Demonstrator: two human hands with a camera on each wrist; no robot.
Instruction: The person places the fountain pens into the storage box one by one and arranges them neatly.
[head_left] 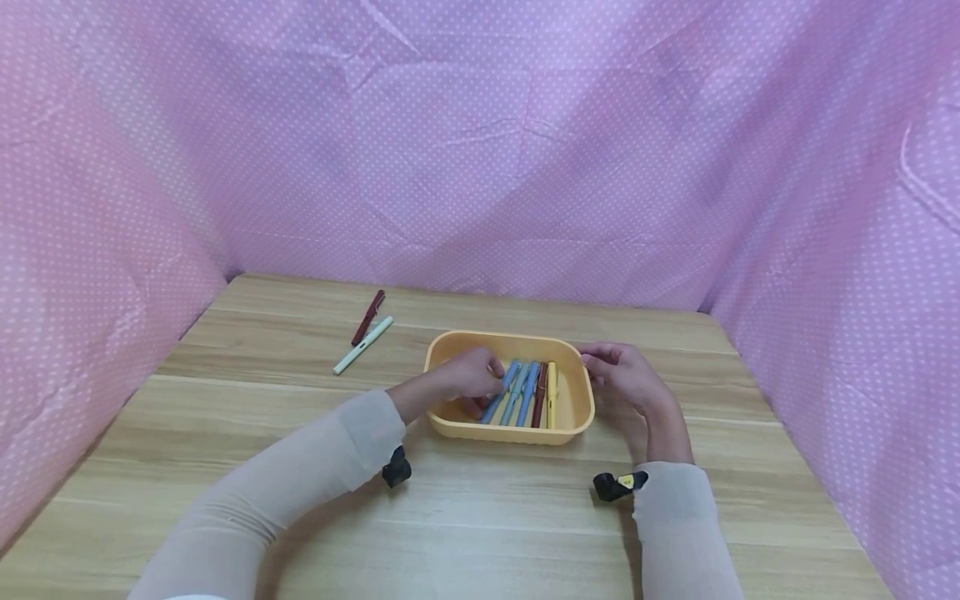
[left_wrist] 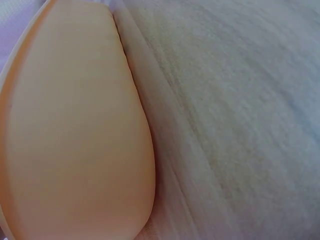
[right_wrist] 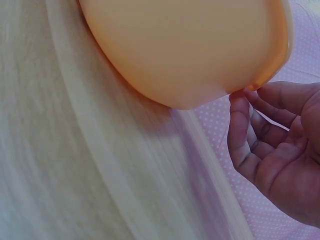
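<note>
A yellow-orange plastic basket sits on the table with several pens inside, lying side by side. My left hand reaches over its left side, fingers curled at the leftmost blue pen, which it seems to pinch; the fingertips are partly hidden. To the right of that pen lie a teal pen, another blue pen, a dark red pen and a yellow pen. At the right end, my right hand pinches the basket's rim between thumb and fingers, clearly seen in the right wrist view.
Left of the basket, another dark red pen and a pale green pen lie on the wooden table. Pink polka-dot cloth hangs behind the table and along both sides. The basket's outer wall fills much of the left wrist view.
</note>
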